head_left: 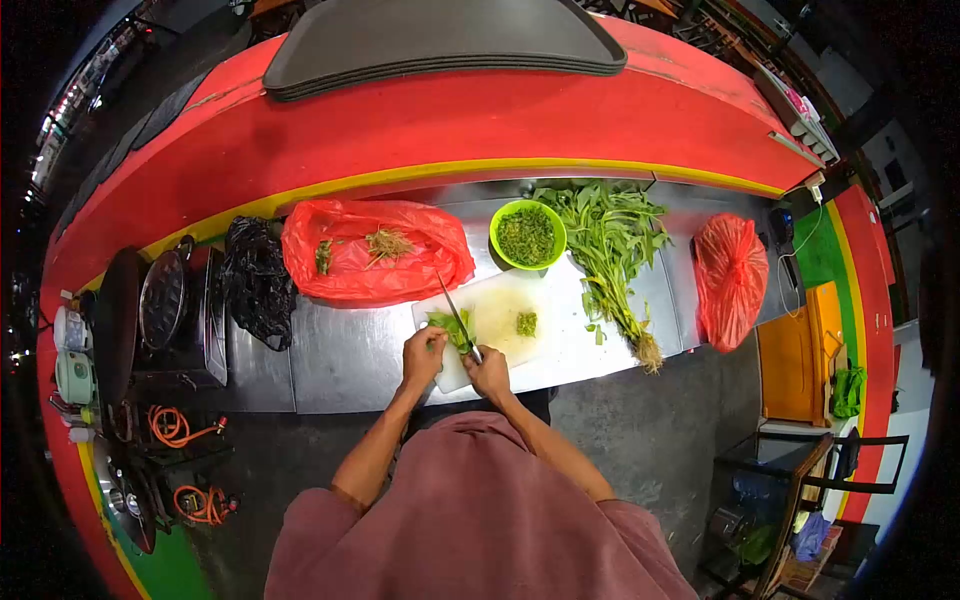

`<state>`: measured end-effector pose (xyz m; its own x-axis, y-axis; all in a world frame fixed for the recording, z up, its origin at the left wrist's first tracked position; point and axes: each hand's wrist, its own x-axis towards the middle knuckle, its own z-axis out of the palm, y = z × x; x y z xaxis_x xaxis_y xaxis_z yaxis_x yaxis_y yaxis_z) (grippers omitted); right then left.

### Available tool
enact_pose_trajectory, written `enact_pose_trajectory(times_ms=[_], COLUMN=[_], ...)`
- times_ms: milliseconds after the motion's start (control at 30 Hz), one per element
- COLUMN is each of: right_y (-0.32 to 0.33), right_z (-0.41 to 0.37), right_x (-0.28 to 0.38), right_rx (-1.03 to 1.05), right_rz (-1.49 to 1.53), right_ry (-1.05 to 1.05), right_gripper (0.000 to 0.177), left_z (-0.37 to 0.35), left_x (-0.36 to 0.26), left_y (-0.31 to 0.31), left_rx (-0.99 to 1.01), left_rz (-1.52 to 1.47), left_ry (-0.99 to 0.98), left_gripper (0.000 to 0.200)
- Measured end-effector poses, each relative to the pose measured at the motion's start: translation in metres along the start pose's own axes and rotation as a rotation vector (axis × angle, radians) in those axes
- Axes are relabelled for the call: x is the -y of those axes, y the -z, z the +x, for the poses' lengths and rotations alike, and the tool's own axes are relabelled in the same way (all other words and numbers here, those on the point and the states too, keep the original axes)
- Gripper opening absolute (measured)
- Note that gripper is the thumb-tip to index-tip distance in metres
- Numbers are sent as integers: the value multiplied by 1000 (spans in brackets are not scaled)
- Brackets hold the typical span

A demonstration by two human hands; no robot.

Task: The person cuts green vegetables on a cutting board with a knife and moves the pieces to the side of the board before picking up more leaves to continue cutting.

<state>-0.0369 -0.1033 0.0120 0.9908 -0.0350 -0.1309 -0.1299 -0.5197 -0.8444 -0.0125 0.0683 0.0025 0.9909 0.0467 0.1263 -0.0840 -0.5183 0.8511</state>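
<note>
My right hand (488,372) grips a knife (459,317) by its handle, with the blade pointing up and to the left across a bunch of leafy greens (447,325). At the left edge of those greens, my left hand (425,355) has its fingers curled in, pinching them; the fingertips are partly hidden. Both hands are over a white cutting board (510,292). A small heap of chopped greens (526,323) lies on the board, right of the blade. Behind it stands a lime-green bowl (497,258) holding more chopped greens.
Long-stemmed greens with roots (610,255) lie right of the board. An open red plastic bag (350,285) with root ends sits at the left, beside a black bag (258,285) and a stove (212,330). A tied red bag (730,280) is far right. Trays (445,40) top the red ledge.
</note>
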Motion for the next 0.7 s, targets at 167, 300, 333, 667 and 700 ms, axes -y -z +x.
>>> enact_pose_trajectory(times_ms=[167, 300, 333, 667, 700], right_y=[-2, 0, -1, 2, 3], right_z=[1, 2, 3, 2, 2], right_x=[-5, -5, -8, -8, -8], right_rx=[13, 42, 37, 65, 59], right_rz=[9, -16, 55, 59, 64], right_ry=[-25, -64, -24, -62, -44], right_gripper=[27, 26, 27, 28, 28], left_z=[-11, -26, -27, -32, -32], left_x=[9, 19, 15, 12, 12], left_y=[-4, -16, -17, -30, -31], left_rx=[37, 82, 85, 49, 49], left_rz=[-635, -521, -518, -106, -105], left_ry=[602, 571, 573, 471, 472], left_gripper=[16, 18, 18, 19, 19])
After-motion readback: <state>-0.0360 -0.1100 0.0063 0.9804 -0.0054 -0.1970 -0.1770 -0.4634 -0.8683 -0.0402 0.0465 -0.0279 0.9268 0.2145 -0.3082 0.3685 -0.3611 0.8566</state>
